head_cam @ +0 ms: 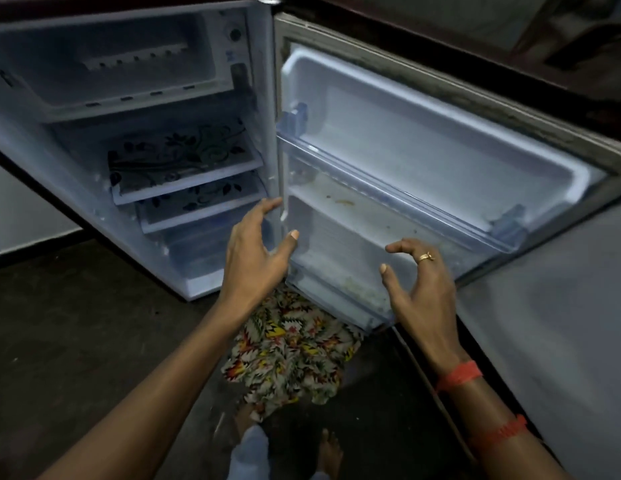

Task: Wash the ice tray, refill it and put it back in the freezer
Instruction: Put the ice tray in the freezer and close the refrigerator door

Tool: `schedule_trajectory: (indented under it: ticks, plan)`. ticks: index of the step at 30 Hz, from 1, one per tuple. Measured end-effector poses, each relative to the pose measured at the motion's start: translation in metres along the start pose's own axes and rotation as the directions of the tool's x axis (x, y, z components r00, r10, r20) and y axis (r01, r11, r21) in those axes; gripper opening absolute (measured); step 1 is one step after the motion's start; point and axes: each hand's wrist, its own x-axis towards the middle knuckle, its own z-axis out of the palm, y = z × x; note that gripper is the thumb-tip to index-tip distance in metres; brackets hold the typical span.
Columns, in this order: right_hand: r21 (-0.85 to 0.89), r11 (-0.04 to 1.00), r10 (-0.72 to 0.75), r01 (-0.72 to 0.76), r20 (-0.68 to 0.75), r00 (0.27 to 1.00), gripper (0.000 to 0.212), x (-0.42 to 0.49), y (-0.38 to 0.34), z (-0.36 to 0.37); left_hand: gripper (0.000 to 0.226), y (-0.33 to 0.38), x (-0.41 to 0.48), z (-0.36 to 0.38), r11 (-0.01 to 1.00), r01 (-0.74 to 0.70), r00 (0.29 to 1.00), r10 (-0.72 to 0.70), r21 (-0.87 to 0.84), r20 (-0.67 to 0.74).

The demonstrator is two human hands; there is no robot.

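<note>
1. Two hands are held up before an open fridge [201,278], and nothing is gripped by either.
2. The left hand [253,251] is spread wide, fingers lightly curved, in front of the seam between cabinet and door [440,147].
3. The right hand [420,282] is held wide with loosely bent fingers, over the lower door shelf [340,258]; a ring [425,257] is worn on it, and red threads [460,374] are tied round its forearm.
4. The freezer compartment [129,81] is seen uncovered at the cabinet's top; where the ice tray is cannot be told.
5. Floral mats [177,157] are laid on two shelves below.
</note>
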Motion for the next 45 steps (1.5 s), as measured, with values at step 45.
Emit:
schedule_trajectory:
  ticks: [45]
  plan:
    - [0.454, 0.815, 0.495, -0.359, -0.223, 0.84, 0.035, 0.027, 0.136, -0.141, 0.068, 0.306, 0.027, 0.223, 0.432, -0.743, 0.641, 0.68, 0.512, 0.357]
